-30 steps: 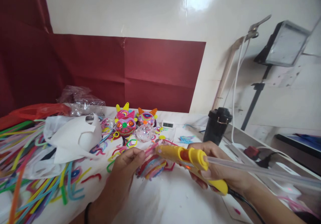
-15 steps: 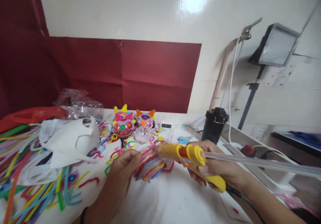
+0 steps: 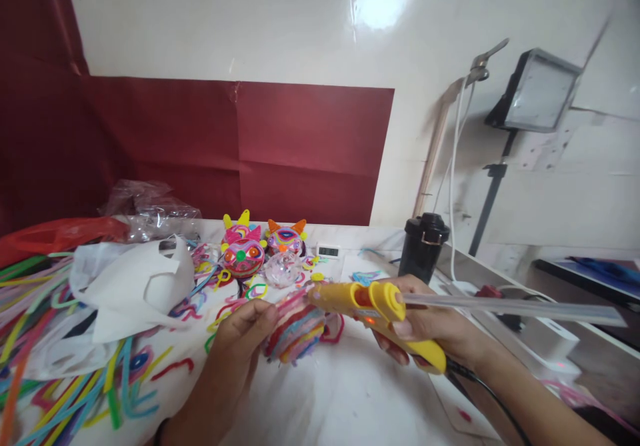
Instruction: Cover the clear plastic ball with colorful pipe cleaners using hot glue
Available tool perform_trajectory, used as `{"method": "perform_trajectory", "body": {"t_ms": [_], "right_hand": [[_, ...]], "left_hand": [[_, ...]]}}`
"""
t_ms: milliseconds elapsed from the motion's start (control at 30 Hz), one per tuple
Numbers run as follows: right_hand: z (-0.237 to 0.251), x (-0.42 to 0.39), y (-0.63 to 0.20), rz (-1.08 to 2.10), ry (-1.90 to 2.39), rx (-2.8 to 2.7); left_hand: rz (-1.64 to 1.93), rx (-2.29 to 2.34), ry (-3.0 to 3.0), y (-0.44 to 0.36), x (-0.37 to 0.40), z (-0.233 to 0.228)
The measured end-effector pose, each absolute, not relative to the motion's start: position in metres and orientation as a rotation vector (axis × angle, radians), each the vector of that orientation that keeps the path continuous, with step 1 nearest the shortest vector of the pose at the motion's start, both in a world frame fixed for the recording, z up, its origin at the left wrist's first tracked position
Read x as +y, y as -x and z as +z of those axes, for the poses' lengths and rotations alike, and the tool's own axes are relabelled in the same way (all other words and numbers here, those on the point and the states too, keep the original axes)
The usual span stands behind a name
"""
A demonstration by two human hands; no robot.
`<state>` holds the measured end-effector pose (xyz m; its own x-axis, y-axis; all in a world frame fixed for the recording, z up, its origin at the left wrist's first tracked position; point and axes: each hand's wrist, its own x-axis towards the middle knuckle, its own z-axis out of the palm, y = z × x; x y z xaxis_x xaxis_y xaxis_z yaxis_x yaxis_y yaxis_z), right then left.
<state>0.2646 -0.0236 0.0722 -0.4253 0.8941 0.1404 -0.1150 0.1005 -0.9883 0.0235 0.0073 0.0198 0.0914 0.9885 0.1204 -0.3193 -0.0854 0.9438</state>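
Note:
My right hand point(image 3: 425, 326) is wrapped round a yellow hot glue gun point(image 3: 373, 306) with a small orange light lit on its side. A long clear glue stick point(image 3: 500, 306) juts from the gun's back end. Its nozzle points left, at the top of a round ball point(image 3: 297, 333) covered in striped pink, red, blue and yellow pipe cleaners; whether it touches cannot be told. With thumb and fingers, my left hand point(image 3: 247, 333) grips the ball's left side. A loop of dark pink pipe cleaner point(image 3: 334, 328) shows at the ball's right.
Several finished animal-face balls point(image 3: 243, 257) stand at the back beside a clear plastic ball point(image 3: 283, 269) and a small digital clock point(image 3: 328, 251). Loose pipe cleaners point(image 3: 75, 393) and a white mask-like form point(image 3: 140, 279) fill the left. A black bottle point(image 3: 424, 249) and power strip point(image 3: 540, 359) are at right.
The whole view has shifted slightly, so things appear a little further left. Both hands keep their grips, and the glue gun stays at the ball's top.

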Motion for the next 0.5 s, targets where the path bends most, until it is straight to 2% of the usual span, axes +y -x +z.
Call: {"method": "perform_trajectory", "body": {"t_ms": [500], "right_hand": [[0.0792, -0.0271, -0.2665, 1.433, 0.845, -1.553]], "left_hand": [[1.332, 0.778, -1.056, -0.0207, 0.0159, 0.0097]]}}
